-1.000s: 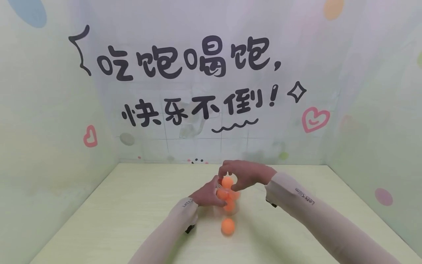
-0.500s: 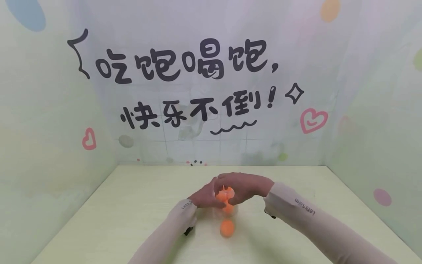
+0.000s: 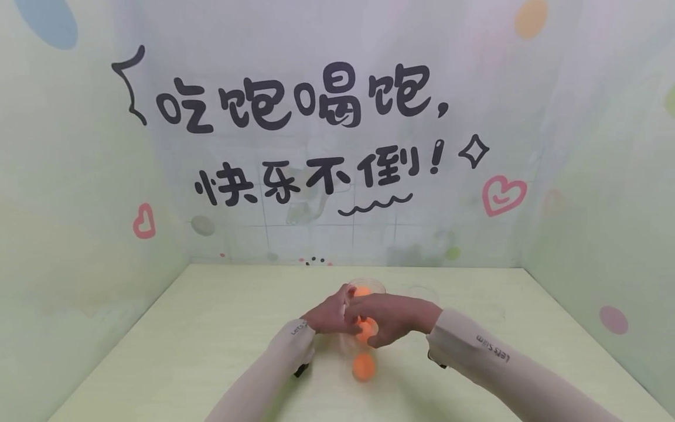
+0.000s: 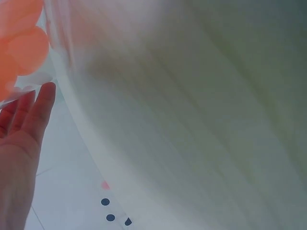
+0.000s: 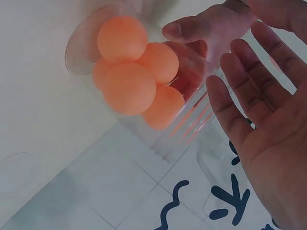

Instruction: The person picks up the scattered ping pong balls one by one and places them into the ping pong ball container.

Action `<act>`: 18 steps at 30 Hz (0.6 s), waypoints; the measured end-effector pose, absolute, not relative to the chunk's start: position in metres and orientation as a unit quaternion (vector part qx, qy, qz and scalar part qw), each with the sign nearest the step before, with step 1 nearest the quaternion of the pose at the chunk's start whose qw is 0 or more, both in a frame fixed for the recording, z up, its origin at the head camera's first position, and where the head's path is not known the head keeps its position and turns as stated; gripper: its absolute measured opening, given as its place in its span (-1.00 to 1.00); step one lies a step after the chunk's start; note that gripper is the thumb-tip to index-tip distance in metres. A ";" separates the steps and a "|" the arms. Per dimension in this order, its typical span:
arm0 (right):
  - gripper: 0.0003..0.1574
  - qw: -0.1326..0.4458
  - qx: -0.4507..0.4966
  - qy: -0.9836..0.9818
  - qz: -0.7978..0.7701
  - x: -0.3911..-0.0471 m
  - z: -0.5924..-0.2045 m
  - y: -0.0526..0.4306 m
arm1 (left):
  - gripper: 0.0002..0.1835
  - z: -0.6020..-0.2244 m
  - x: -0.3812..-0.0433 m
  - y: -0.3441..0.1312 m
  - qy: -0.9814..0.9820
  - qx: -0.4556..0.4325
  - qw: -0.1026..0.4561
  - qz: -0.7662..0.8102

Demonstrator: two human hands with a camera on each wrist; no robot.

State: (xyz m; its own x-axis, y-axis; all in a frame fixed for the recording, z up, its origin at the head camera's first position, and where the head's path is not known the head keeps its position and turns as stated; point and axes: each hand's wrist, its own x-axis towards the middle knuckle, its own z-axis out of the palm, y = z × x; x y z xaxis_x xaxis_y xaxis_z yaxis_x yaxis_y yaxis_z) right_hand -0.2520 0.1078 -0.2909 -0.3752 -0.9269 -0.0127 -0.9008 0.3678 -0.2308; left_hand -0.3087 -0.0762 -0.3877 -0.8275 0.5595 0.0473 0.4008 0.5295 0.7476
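A clear plastic jar (image 5: 144, 136) with a threaded neck holds several orange ping-pong balls (image 5: 129, 88). My left hand (image 3: 329, 313) grips its side; in the right wrist view, the left thumb (image 5: 175, 29) lies along the wall. Fingers of that hand (image 4: 41, 110) touch the jar in the left wrist view. Near the neck, my right hand (image 3: 392, 316) has loosely bent fingers and holds nothing; it partly covers the jar in the head view. One ball (image 3: 364, 367) shows nearest me; I cannot tell whether it is inside.
A clear round disc, perhaps a lid (image 3: 422, 292), lies on the pale table (image 3: 211, 351) right of the jar. Printed walls (image 3: 316, 234) stand behind and at both sides.
My right hand has come down and toward me, from above the jar to its front. The jar's rim shows behind it now. My left hand stays about where it was.
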 end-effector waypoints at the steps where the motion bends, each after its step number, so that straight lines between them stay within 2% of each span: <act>1: -0.67 0.072 -0.555 0.824 -0.093 -0.251 -0.292 0.107 | -0.04 -0.388 -0.309 -0.076 0.868 0.278 0.100 0.400; 8: -0.55 0.107 -0.538 0.830 -0.100 -0.244 -0.301 0.107 | -0.06 -0.386 -0.308 -0.075 0.883 0.264 0.087 0.379; 18: -0.53 0.138 -0.524 0.836 -0.086 -0.239 -0.318 0.105 | 0.03 -0.388 -0.307 -0.076 0.883 0.268 0.077 0.378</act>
State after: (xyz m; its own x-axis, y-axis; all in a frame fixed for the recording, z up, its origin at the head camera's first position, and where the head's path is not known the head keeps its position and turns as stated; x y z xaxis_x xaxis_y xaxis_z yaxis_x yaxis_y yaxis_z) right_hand -0.2392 0.1049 -0.3179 -0.4116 -0.9005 -0.1405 -0.8528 0.4349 -0.2892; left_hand -0.3073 -0.0759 -0.3882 -0.8446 0.5312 0.0673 0.4152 0.5702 0.7088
